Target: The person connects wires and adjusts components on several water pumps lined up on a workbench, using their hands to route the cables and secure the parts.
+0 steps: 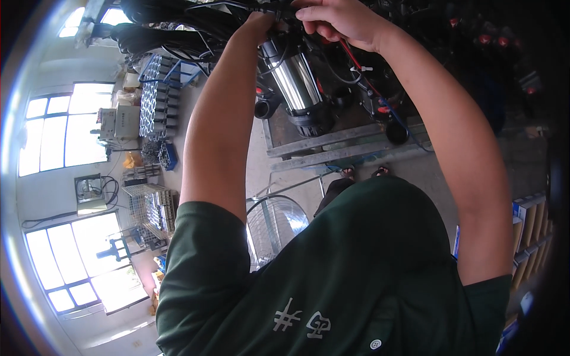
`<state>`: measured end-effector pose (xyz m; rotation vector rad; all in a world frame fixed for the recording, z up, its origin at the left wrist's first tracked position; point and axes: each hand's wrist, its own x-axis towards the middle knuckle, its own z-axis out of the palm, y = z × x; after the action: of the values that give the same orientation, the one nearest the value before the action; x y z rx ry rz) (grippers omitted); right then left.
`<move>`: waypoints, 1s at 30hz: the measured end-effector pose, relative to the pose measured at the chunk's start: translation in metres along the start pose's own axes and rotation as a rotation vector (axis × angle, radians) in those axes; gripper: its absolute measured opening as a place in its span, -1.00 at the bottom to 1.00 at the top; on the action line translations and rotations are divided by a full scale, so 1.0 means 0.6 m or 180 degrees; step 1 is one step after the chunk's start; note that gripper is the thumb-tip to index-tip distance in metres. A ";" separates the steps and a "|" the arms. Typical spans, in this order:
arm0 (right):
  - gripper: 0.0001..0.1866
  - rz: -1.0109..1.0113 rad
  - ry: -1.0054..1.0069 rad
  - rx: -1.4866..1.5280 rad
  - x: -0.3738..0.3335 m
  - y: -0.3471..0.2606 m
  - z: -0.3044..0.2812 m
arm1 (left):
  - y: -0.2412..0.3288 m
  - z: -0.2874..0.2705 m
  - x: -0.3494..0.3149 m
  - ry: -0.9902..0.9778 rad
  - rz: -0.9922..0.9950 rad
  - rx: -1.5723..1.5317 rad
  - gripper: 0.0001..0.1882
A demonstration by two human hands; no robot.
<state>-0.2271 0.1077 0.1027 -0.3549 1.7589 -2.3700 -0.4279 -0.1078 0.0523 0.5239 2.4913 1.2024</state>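
A submersible pump with a shiny steel body (291,77) and a black base stands on a metal-framed pallet (320,142), tilted in the picture. My left hand (259,25) is at the pump's top, its fingers mostly hidden among dark parts. Just to its right, my right hand (337,21) is closed, thumb and fingers bent together near the upper edge of the picture. Whatever it pinches is too dark to make out. Below that hand runs a red lead (351,56), and a blue cable (395,113) hangs further down.
Thick black cable coils (172,38) lie at the upper left. Other dark pumps with red parts (380,101) crowd the right. Close to my body stands a round wire fan guard (276,225). Metal cylinders (159,107) stand in rows by the left wall; blue-edged boxes (531,219) are at right.
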 end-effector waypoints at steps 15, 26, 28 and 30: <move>-0.86 0.0151 -0.0046 0.0079 0.005 0.003 -0.006 | -0.099 0.009 0.098 0.0269 0.0051 -0.0062 -0.82; -0.87 0.0063 -0.0076 0.0084 0.008 0.008 -0.019 | -0.032 0.032 0.009 0.0737 0.0206 0.1588 -0.76; -0.87 0.0067 -0.0078 0.0083 0.005 0.006 -0.015 | -0.006 0.039 -0.037 0.0532 0.0157 0.0767 -0.73; -0.86 0.0076 -0.0125 0.0183 0.006 0.009 -0.014 | 0.014 0.035 -0.082 0.0167 0.0269 0.0291 -0.70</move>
<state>-0.2332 0.1130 0.0958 -0.3678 1.6649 -2.3749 -0.3737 -0.1115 0.0526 0.6349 2.6023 1.1509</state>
